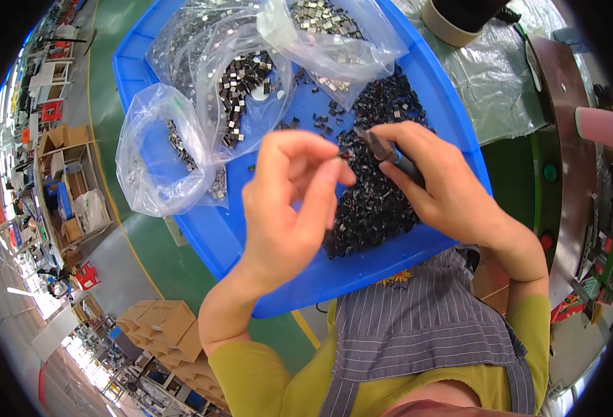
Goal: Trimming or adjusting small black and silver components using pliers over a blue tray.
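Note:
My left hand (285, 201) is closed in a pinch on a small black part (345, 155), its tip showing past the fingers. In my right hand (445, 174) is a pair of pliers (384, 148) with dark handles, its jaws pointing toward the left hand, close to the part but seemingly apart from it. Both hands are above a blue tray (240, 240). Beneath them spreads a heap of small black parts (369, 215). A clear bag (160, 184) with some small pieces lies left of my left hand.
Farther back in the tray, a clear bag (205, 66) and another clear bag (383, 42) hold small silvery and black pieces. A roll of tape (445, 26) stands on a plastic-covered surface (487, 90) at the back right. Cardboard boxes (164, 326) are stacked at the lower left.

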Action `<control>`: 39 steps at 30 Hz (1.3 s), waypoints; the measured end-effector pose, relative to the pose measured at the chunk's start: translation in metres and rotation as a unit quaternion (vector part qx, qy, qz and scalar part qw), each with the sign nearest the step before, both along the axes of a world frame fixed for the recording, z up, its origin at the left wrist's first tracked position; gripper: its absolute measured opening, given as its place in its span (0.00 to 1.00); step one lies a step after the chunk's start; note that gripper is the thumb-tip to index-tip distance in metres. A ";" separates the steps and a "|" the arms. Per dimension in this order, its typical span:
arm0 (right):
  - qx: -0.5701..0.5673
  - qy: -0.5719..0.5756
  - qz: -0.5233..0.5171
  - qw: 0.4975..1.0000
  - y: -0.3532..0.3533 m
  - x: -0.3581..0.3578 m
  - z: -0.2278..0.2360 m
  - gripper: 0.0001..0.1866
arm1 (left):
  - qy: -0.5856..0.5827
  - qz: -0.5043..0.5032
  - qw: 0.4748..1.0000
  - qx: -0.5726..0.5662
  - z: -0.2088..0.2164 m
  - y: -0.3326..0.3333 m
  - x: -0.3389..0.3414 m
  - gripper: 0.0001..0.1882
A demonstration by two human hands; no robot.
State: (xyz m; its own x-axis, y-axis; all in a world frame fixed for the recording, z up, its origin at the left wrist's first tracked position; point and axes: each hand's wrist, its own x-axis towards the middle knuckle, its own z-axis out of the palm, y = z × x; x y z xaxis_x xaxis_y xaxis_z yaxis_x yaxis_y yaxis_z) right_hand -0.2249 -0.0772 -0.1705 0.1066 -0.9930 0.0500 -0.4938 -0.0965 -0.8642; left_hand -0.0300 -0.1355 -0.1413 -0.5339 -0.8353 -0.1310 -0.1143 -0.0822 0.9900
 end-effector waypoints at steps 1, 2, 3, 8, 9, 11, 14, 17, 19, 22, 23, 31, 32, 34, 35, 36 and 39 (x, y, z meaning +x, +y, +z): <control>-0.014 0.025 0.003 1.000 -0.001 0.000 -0.003 0.21 | 0.025 0.013 1.000 0.004 -0.006 0.003 -0.001 0.08; 0.004 0.034 0.016 0.999 0.002 -0.002 -0.003 0.25 | 0.046 0.025 0.998 0.026 -0.008 0.005 -0.002 0.09; -0.001 0.039 0.017 0.999 0.003 -0.002 -0.002 0.25 | 0.068 0.034 0.996 0.048 -0.010 0.005 -0.002 0.09; 0.015 0.088 0.037 0.995 0.003 -0.002 -0.003 0.29 | 0.033 0.007 0.999 -0.015 -0.012 0.005 -0.002 0.13; 0.009 0.080 0.038 0.996 0.002 -0.001 -0.003 0.29 | 0.038 0.010 0.999 -0.015 -0.013 0.006 -0.002 0.13; 0.007 0.079 0.048 0.996 0.002 0.000 -0.003 0.29 | -0.022 0.011 0.994 -0.109 -0.017 0.008 -0.003 0.16; 0.012 0.060 0.061 0.996 0.001 -0.001 -0.002 0.27 | -0.037 0.001 0.982 -0.184 -0.023 0.008 -0.006 0.18; 0.030 0.019 0.067 0.997 0.000 0.000 0.000 0.26 | -0.050 -0.017 0.974 -0.219 -0.022 0.007 -0.006 0.18; 0.031 0.014 0.065 0.997 -0.001 0.000 -0.001 0.25 | -0.047 -0.017 0.974 -0.221 -0.021 0.007 -0.009 0.19; 0.040 0.003 0.062 0.997 -0.001 0.000 -0.001 0.25 | -0.052 -0.019 0.975 -0.213 -0.022 0.007 -0.008 0.19; 0.047 -0.003 0.063 0.997 -0.001 0.000 -0.001 0.24 | -0.052 -0.019 0.976 -0.213 -0.022 0.007 -0.008 0.19; 0.045 -0.003 0.059 0.997 0.001 0.001 0.000 0.23 | -0.060 -0.022 0.977 -0.205 -0.022 0.008 -0.009 0.20; 0.042 -0.006 0.053 0.998 0.001 0.002 0.000 0.23 | -0.060 -0.023 0.977 -0.205 -0.022 0.008 -0.009 0.20; 0.050 -0.005 0.054 0.997 0.001 0.002 0.001 0.23 | -0.059 -0.025 0.976 -0.208 -0.022 0.008 -0.008 0.20; 0.058 -0.004 0.056 0.997 0.001 0.002 0.002 0.23 | -0.059 -0.026 0.976 -0.208 -0.022 0.008 -0.009 0.20; 0.058 -0.004 0.055 0.997 0.001 0.002 0.002 0.23 | -0.058 -0.011 0.977 -0.206 -0.023 0.009 -0.009 0.21; 0.040 -0.004 0.050 0.998 0.001 0.002 0.001 0.23 | -0.055 0.004 0.978 -0.204 -0.024 0.011 -0.011 0.21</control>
State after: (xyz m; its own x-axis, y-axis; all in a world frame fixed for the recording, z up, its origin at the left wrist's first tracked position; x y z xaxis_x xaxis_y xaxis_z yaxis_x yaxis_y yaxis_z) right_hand -0.2225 -0.0758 -0.1700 0.2057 -0.9782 -0.0285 -0.4785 -0.0752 -0.8748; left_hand -0.0408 -0.1250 -0.1656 -0.5278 -0.8347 0.1575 -0.2223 0.3147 0.9228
